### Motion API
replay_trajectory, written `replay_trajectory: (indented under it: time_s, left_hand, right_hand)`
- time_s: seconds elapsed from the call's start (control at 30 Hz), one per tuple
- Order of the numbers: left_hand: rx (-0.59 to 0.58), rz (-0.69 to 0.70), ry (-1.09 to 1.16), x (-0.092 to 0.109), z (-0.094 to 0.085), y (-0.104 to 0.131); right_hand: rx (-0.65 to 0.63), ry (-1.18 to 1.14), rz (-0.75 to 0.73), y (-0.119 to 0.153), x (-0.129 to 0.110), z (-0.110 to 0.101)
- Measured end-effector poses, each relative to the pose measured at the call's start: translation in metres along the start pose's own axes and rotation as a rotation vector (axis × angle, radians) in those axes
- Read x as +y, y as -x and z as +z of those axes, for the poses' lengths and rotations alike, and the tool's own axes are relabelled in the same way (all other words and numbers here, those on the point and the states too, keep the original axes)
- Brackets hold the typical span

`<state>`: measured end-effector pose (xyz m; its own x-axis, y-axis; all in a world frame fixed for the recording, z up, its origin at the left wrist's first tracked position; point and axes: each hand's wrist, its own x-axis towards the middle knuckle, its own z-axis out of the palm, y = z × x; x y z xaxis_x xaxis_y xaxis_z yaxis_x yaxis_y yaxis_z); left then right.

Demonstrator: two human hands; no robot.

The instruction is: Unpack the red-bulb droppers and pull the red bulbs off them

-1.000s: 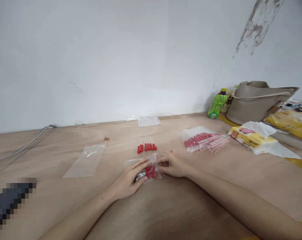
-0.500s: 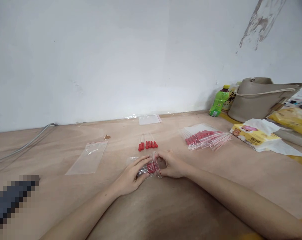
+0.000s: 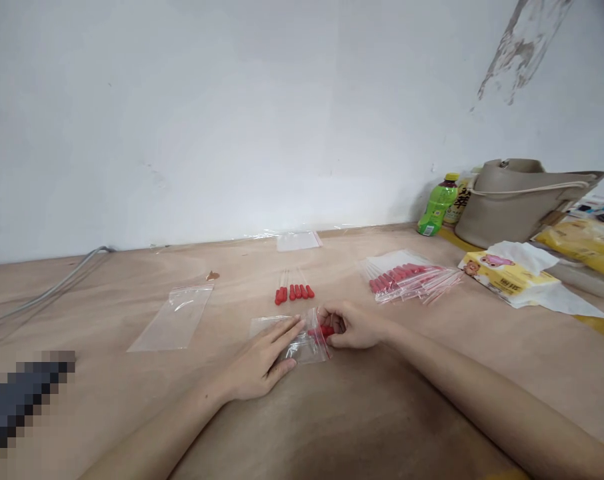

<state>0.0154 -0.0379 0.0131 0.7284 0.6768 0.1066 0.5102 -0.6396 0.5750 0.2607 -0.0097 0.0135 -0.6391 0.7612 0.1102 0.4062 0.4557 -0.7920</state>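
Note:
My left hand (image 3: 260,363) lies on a clear zip bag (image 3: 309,348), its fingers stretched out and pressing the bag to the table. At the bag's mouth, my right hand (image 3: 357,327) is closed on red-bulbed droppers (image 3: 324,331). Their red bulbs poke out past the red zip line, while the thin stems are hard to make out inside the plastic. How many I hold cannot be told. Just beyond the hands, several loose droppers (image 3: 295,292) lie in a row, bulbs toward me. Off to the right is a pile of zip bags (image 3: 407,275) with red-bulbed droppers inside.
Flat zip bags lie at the left (image 3: 175,319) and by the wall (image 3: 299,241). On the right stand a tissue pack (image 3: 507,279), a green bottle (image 3: 438,205) and a grey-beige bag (image 3: 507,207). A grey cable (image 3: 62,281) runs along the left.
My right hand has shifted slightly right, off the bag's mouth and onto the red bulbs, which now stick out of the bag. My left hand has flattened and slid a little toward me.

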Motion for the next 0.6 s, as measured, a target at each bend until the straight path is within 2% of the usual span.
replay_trajectory:
  time_s: [0.2, 0.3, 0.43, 0.6]
  left_hand:
    - [-0.023, -0.013, -0.031, 0.004, -0.001, 0.002]
    - [-0.035, -0.076, -0.077, 0.009, 0.002, 0.006]
    - [0.023, -0.188, -0.176, 0.014, 0.009, 0.013]
    - [0.049, -0.261, -0.429, 0.026, 0.015, 0.017]
  right_hand:
    - [-0.012, 0.108, -0.062, 0.0, -0.004, 0.002]
    - [0.014, 0.215, -0.077, 0.002, -0.005, -0.001]
    - [0.046, 0.318, -0.083, 0.006, -0.004, -0.01]
    - [0.035, 0.143, -0.099, 0.005, 0.01, -0.016]
